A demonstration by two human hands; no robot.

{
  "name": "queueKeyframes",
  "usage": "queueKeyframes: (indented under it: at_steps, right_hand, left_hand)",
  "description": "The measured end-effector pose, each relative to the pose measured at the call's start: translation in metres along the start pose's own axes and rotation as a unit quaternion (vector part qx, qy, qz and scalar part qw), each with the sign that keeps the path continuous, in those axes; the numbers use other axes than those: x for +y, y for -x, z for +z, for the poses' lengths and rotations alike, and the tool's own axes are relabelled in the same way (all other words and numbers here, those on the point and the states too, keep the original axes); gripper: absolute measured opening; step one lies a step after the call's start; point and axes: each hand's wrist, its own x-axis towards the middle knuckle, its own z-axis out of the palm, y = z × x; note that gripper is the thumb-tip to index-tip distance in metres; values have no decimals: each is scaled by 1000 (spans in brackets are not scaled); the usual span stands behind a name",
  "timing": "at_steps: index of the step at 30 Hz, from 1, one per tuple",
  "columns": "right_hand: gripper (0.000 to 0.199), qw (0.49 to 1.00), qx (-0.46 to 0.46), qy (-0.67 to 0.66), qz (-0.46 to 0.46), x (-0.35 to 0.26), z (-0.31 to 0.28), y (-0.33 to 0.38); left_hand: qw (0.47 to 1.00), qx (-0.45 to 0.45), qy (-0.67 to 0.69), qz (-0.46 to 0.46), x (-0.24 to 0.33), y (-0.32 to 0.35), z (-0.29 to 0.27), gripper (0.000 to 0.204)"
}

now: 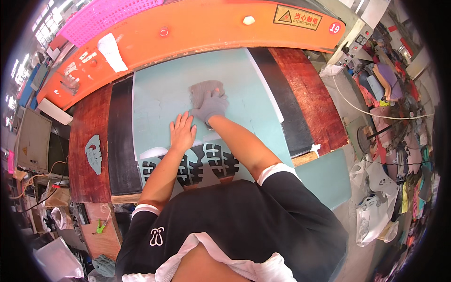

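A pale blue-green sheet (159, 105) lies over the work table. My left hand (182, 131) is bare and rests flat on it, fingers stretched out and apart, holding nothing. Just beyond and to the right, my right hand (211, 105), in a grey glove with bare fingertips showing, grips a grey, ribbed-looking piece (199, 89) on the sheet. The hand covers part of that piece, so its exact kind is unclear. Close to my body, the sheet has sole-shaped cut-outs (221, 160) with slots, and dark surface shows through them. My left forearm hides some of these.
An orange machine beam (206, 28) spans the far side, with a pink basket (105, 19) on top. A slotted sole-shaped piece (94, 154) lies on the reddish board at left. Another reddish board (310, 89) is at right. Piled coloured scraps (399, 136) and a white cable are farther right.
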Motion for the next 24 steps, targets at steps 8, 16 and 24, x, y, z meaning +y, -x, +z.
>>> queueKeyframes:
  at_steps: [8,16,24]
  right_hand:
    - [81,999,-7,-36,12,-7,-8,-2]
    - [79,985,97,-135,-47,-1,0,-8]
    - [77,766,21,-638,-76,142,-32,-23]
  left_hand:
    - [999,37,17,8,-3,2,5,43]
    - [999,38,8,-1,-9,5,5,42]
    - [999,45,23,-1,-9,5,4,42]
